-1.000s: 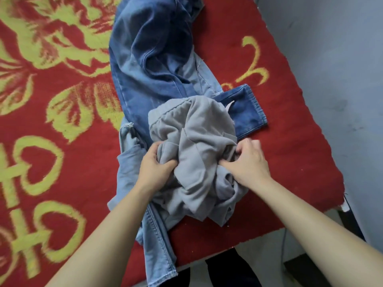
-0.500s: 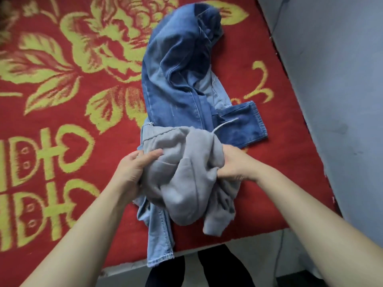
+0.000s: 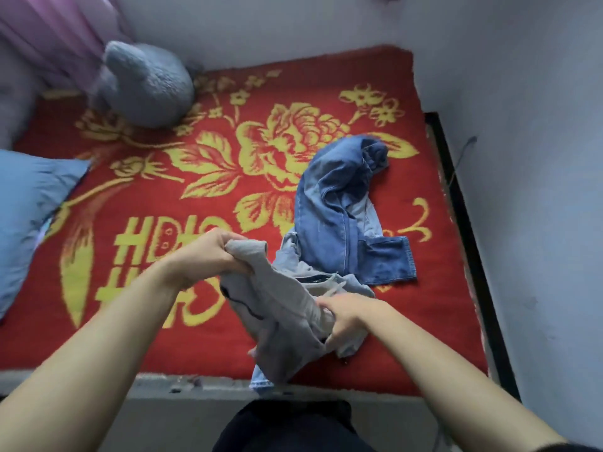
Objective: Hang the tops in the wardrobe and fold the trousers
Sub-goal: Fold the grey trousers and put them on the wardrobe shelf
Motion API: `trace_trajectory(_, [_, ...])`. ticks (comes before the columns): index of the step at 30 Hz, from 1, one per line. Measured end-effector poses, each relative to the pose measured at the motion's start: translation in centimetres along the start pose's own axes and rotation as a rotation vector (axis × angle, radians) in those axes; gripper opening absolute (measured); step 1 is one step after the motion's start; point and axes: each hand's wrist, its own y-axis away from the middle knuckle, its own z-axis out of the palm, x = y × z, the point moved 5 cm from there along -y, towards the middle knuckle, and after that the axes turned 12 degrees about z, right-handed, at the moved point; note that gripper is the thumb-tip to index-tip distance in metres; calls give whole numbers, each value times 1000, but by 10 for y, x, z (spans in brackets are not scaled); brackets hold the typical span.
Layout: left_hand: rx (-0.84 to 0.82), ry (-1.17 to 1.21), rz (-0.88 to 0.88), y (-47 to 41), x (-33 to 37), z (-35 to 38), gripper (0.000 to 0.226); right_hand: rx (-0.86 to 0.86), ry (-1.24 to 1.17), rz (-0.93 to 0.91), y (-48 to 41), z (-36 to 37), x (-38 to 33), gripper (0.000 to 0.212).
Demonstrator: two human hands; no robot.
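Head view: a person stands at the near edge of a bed covered by a red blanket (image 3: 408, 321) with a yellow flower pattern. The left hand (image 3: 208, 252) is clenched round one bunched end of a grey garment (image 3: 277, 308); the right hand (image 3: 346, 316) grasps another fold of it, lower and nearer the body. The garment hangs crumpled between the two hands, over the near part of the bed – whether it is a top or trousers cannot be told. Partly under it lie pale blue jeans (image 3: 354, 283), one hem reaching the bed's edge. Just beyond these, dark blue jeans (image 3: 336, 207) lie rumpled on the blanket. At the left edge rests a blue pillow (image 3: 29, 203); a grey plush toy (image 3: 146, 83) sits in the far corner – beside a purple curtain (image 3: 49, 34).
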Motion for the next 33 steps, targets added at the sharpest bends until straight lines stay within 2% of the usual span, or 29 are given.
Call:
trace_trajectory(2, [96,15,101,27,27,-22,18,147,194,37,17,-23,0,53])
trace_trajectory(3, [145,28,143,35,35,-32,18,189,205,50,23,-35,3,39])
trace_trajectory(4, [203,47,184,43,43,-42,13,226,155,35,29,-48,4,29])
trace_trajectory(6, [332,97,275,63,60,-67,10,299,9,-14,47,-74,-6,24])
trace_trajectory(7, [383,128,311,72,66,-79,12,330,-84,-31,59,-85,-15,29])
trace_trajectory(9, [465,185,373,85,75,-99,22,360,-284,-77,74,-99,-39,71])
trace_trajectory(10, [496,211,398,90,78,-106,24,371,-371,-94,80,-102,-53,85])
trace_trajectory(11, [525,231,418,96,82,-111,22,411,-395,-120,83,-102,-67,79])
trace_trajectory(13, [577,250,447,110,86,-122,19,576,-336,-107,91,-106,-95,31])
trace_trajectory(14, [589,250,457,119,87,-130,21,664,-297,-85,96,-111,-107,18])
trace_trajectory(17, [602,205,443,154,82,-173,21,863,-262,34,133,-141,-144,17])
trace_trajectory(20, [509,30,411,203,77,-221,21,1159,-227,114,199,-188,-187,24])
trace_trajectory(22, [468,-87,420,236,78,-247,22,1360,-214,83,249,-211,-232,23])
trace_trajectory(24, [503,-178,458,268,88,-276,24,1510,-251,3,293,-223,-284,22])
trace_trajectory(25, [556,-255,499,284,97,-292,21,1583,-275,-40,313,-227,-309,24])
trace_trajectory(28, [802,-595,563,327,122,-338,44,1792,-336,-138,364,-238,-372,26])
trace_trajectory(29, [897,-726,557,340,127,-348,44,1841,-335,-158,377,-240,-390,27])
trace_trajectory(31, [1043,-956,627,363,138,-355,47,1931,-332,-194,400,-238,-414,29])
trace_trajectory(33, [1169,-1086,704,386,148,-360,54,2012,-333,-232,421,-235,-429,31])
